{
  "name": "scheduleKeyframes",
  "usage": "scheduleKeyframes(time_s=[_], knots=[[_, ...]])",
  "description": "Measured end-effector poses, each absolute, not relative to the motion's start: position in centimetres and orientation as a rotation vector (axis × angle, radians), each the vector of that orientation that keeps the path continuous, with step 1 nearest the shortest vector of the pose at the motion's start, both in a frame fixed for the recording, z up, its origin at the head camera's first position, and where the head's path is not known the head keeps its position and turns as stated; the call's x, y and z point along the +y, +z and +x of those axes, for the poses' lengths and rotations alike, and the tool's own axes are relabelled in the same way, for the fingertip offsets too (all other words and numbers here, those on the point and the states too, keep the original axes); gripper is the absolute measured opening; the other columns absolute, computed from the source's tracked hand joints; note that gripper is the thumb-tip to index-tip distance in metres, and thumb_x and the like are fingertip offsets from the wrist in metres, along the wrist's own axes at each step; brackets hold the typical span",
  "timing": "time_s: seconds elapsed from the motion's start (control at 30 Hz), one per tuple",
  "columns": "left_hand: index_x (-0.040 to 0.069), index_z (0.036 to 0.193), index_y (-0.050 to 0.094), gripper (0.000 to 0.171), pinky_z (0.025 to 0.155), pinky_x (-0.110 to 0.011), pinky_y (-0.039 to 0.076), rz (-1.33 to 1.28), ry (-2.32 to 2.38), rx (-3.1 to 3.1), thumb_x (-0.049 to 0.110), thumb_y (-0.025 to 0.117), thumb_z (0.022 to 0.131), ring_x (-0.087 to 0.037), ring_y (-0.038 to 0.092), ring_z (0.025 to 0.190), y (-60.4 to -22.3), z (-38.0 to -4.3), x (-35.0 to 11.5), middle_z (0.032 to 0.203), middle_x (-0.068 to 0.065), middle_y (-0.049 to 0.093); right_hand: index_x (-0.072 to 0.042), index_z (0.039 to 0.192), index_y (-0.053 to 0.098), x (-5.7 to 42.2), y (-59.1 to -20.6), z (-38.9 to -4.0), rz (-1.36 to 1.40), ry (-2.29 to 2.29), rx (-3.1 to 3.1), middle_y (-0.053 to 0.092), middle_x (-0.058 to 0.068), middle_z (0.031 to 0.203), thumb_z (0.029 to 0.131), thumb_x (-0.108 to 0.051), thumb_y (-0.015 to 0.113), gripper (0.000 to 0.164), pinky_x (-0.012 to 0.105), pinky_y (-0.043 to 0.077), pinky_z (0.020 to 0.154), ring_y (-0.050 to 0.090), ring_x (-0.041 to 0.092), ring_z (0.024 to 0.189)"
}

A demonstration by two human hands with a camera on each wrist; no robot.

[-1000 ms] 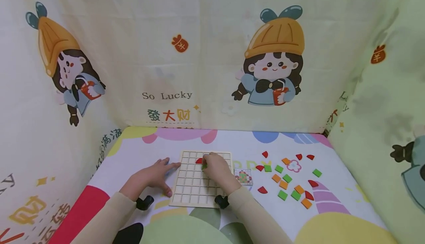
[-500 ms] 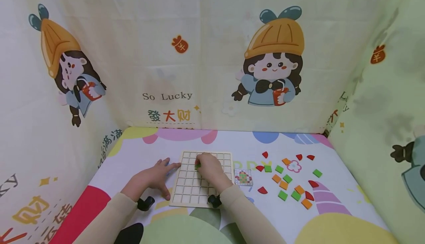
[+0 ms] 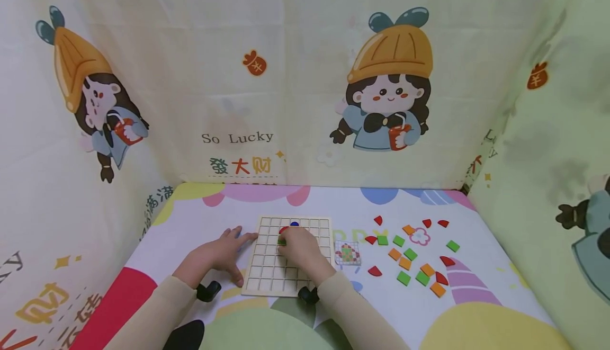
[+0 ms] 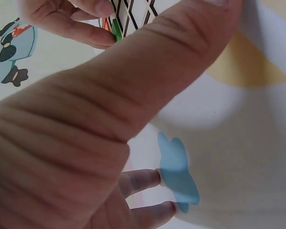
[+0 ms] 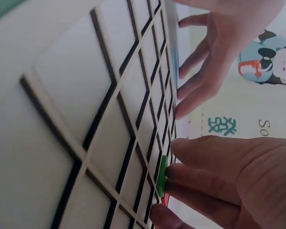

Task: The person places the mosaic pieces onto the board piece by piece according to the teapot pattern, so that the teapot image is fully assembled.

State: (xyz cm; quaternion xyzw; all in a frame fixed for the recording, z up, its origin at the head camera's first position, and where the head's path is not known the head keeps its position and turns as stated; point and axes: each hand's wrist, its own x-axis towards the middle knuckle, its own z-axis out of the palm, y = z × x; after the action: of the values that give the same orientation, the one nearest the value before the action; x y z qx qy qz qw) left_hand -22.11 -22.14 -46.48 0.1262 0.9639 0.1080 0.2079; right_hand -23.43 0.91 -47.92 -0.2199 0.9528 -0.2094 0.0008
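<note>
A pale wooden grid board (image 3: 267, 270) lies on the table, a red piece (image 3: 284, 230) and a blue piece (image 3: 294, 224) showing in its upper cells. Over the board, my right hand (image 3: 305, 247) holds a green square tile (image 5: 162, 176) in its fingertips, right at the grid lines. Part of that tile is hidden by the fingers. Spread fingers of my left hand (image 3: 219, 254) rest at the board's left edge, the thumb lower down beside it. In the left wrist view, the left thumb (image 4: 148, 71) covers much of the scene.
Just right of the board lies a small pattern card (image 3: 348, 253). Farther right are scattered loose pieces: several green squares (image 3: 422, 278), orange squares (image 3: 437, 289) and red quarter-rounds (image 3: 375, 271). A printed cloth wall (image 3: 305, 101) stands behind the table.
My right hand has shifted left across the board with the green tile, then slightly toward me. The blue piece, earlier hidden, now shows. My left hand has stayed in place.
</note>
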Motion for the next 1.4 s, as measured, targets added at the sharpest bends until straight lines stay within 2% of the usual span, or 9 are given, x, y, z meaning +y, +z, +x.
scheduleKeyframes(time_s=[0.13, 0.27, 0.43, 0.53, 0.6, 0.73, 0.8, 1.1, 1.4], knots=[[0.022, 0.158, 0.038, 0.123, 0.098, -0.081, 0.041, 0.353, 0.290, 2.684, 0.043, 0.102, 0.055, -0.062, 0.022, 0.148, -46.6, -22.1, -22.1, 0.165, -0.031, 0.023, -0.016, 0.068, 0.065, 1.0, -47.9, -23.0, -0.709, -0.688, 2.978, 0.055, -0.006, 0.065, 0.088, -0.015, 0.074, 0.022, 0.025, 0.038, 0.050, 0.046, 0.011, 0.063], [0.022, 0.158, 0.038, 0.123, 0.098, -0.081, 0.040, 0.357, 0.286, 2.686, 0.043, 0.102, 0.055, -0.062, 0.022, 0.148, -46.9, -22.2, -22.1, 0.165, -0.031, 0.023, -0.017, 0.067, 0.060, 1.1, -47.8, -22.6, -0.682, -0.672, 2.973, 0.044, -0.008, 0.061, 0.089, -0.016, 0.074, 0.026, 0.024, 0.031, 0.048, 0.038, 0.010, 0.059], [0.022, 0.159, 0.038, 0.124, 0.098, -0.081, 0.040, 0.349, 0.288, 2.685, 0.043, 0.102, 0.055, -0.062, 0.021, 0.148, -47.0, -22.1, -21.9, 0.165, -0.031, 0.023, -0.015, 0.071, 0.063, 1.4, -47.4, -22.0, -0.654, -0.628, 2.980, 0.050, -0.005, 0.068, 0.090, -0.019, 0.076, 0.023, 0.026, 0.036, 0.054, 0.042, 0.013, 0.063], [0.023, 0.159, 0.038, 0.123, 0.098, -0.081, 0.040, 0.345, 0.285, 2.686, 0.043, 0.102, 0.055, -0.062, 0.021, 0.148, -46.9, -22.1, -21.8, 0.165, -0.031, 0.022, -0.014, 0.077, 0.068, 1.8, -47.2, -21.8, -0.657, -0.597, 3.003, 0.062, -0.003, 0.076, 0.090, -0.019, 0.075, 0.016, 0.026, 0.041, 0.056, 0.051, 0.013, 0.067], [0.022, 0.159, 0.038, 0.123, 0.099, -0.081, 0.040, 0.343, 0.284, 2.684, 0.043, 0.102, 0.056, -0.062, 0.021, 0.148, -46.8, -22.1, -21.7, 0.165, -0.031, 0.022, -0.012, 0.087, 0.074, 2.3, -47.1, -21.6, -0.660, -0.581, 3.017, 0.070, -0.001, 0.086, 0.090, -0.019, 0.076, 0.008, 0.026, 0.045, 0.058, 0.060, 0.014, 0.072], [0.020, 0.159, 0.038, 0.122, 0.099, -0.082, 0.039, 0.333, 0.282, 2.681, 0.041, 0.102, 0.057, -0.062, 0.021, 0.148, -46.6, -21.9, -21.6, 0.165, -0.031, 0.022, -0.011, 0.112, 0.078, 3.3, -47.0, -21.5, -0.654, -0.555, 3.028, 0.076, 0.002, 0.109, 0.088, -0.018, 0.077, 0.025, 0.030, 0.055, 0.066, 0.072, 0.021, 0.095], [0.020, 0.159, 0.038, 0.122, 0.099, -0.082, 0.039, 0.328, 0.286, 2.682, 0.040, 0.102, 0.057, -0.062, 0.020, 0.148, -46.5, -21.8, -21.6, 0.165, -0.031, 0.022, -0.011, 0.116, 0.077, 3.8, -46.8, -21.4, -0.633, -0.555, 3.029, 0.076, 0.004, 0.113, 0.088, -0.018, 0.078, 0.030, 0.034, 0.058, 0.070, 0.072, 0.025, 0.101], [0.021, 0.160, 0.037, 0.123, 0.098, -0.083, 0.038, 0.314, 0.289, 2.685, 0.040, 0.102, 0.056, -0.062, 0.019, 0.149, -46.5, -21.9, -21.7, 0.166, -0.031, 0.021, -0.012, 0.115, 0.077, 6.9, -45.6, -21.5, -0.531, -0.454, 3.090, 0.074, 0.006, 0.102, 0.087, -0.022, 0.083, 0.030, 0.040, 0.059, 0.072, 0.070, 0.025, 0.092], [0.022, 0.161, 0.036, 0.123, 0.099, -0.082, 0.038, 0.294, 0.286, 2.678, 0.041, 0.101, 0.057, -0.061, 0.017, 0.150, -46.7, -22.0, -21.8, 0.167, -0.029, 0.019, -0.010, 0.116, 0.076, 10.2, -45.6, -21.7, -0.415, -0.373, 3.127, 0.073, 0.010, 0.105, 0.088, -0.023, 0.081, 0.032, 0.046, 0.058, 0.076, 0.068, 0.030, 0.091]])
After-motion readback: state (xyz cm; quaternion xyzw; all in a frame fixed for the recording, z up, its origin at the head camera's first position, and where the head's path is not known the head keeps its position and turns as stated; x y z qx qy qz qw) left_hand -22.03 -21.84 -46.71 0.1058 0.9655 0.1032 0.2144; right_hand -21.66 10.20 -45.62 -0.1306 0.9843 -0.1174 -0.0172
